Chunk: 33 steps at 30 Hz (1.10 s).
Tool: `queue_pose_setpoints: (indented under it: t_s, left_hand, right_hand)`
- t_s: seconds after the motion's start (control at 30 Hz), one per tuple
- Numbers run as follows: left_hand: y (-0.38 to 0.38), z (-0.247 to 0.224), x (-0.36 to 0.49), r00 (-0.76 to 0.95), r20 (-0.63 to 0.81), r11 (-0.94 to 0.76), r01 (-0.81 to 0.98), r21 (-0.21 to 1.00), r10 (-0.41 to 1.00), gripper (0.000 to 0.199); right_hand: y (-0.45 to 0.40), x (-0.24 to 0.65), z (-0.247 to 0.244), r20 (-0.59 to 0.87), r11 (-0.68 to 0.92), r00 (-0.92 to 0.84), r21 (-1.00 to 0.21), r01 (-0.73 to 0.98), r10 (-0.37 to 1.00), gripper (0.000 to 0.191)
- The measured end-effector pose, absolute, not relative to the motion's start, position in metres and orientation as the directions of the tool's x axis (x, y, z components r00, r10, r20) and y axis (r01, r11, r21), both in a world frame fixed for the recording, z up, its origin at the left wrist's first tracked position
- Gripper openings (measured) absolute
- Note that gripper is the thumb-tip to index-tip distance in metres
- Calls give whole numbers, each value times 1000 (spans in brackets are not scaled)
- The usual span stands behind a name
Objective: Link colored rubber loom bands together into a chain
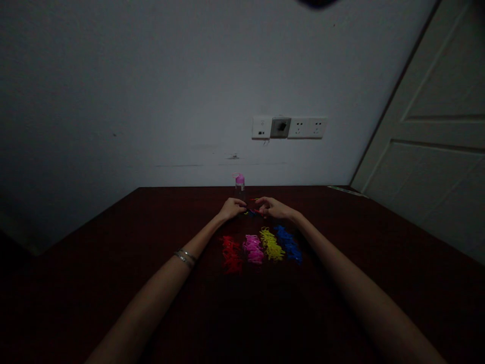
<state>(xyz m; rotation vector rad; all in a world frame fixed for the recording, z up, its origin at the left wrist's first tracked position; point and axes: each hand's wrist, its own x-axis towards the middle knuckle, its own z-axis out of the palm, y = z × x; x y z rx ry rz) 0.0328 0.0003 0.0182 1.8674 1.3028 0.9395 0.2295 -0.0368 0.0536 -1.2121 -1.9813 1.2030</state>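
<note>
Toward the far side of the dark table, my left hand (232, 208) rests low with its fingers bent together at a few small coloured pieces. What lies in its fingertips is too dark to make out. Facing it, my right hand (273, 208) has curled fingers, and a thin red piece (257, 212) shows at their tips. A small blue piece (251, 213) lies between the hands. Nearer to me are side-by-side piles of thin pieces that look like rubber bands: a red pile (231, 254), a pink pile (253, 249), a yellow pile (271, 244) and a blue pile (288, 244).
A clear bottle with a pink cap (240, 179) stands just behind my left hand. The dark reddish table (242, 313) meets a pale wall, which carries a row of sockets (290, 128). A panelled door (435, 136) is at the right.
</note>
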Motion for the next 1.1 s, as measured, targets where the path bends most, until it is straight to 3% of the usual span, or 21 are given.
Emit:
queue_pose_setpoints:
  t_s: [0.2,0.47,0.67,0.93,1.1]
  left_hand:
    - [5,19,18,198,209,-284,541,792,958,27]
    - [10,14,9,143,212,-255,522,814,967,29]
    - [12,10,10,130,227,-262,520,813,965,28]
    - [8,13,11,154,188,-240,500,832,970,27]
    - [5,12,10,219,245,-319,439,840,945,30]
  right_hand:
    - [-55,208,69,-44,265,-573,-857,443,818,54]
    - [-83,163,72,-112,476,-789,-743,470,604,57]
    - [-87,149,61,-111,511,-865,-768,387,489,61]
    - [-83,158,71,-50,492,-851,-798,348,522,50]
    - [-79,191,103,56,462,-752,-818,342,657,40]
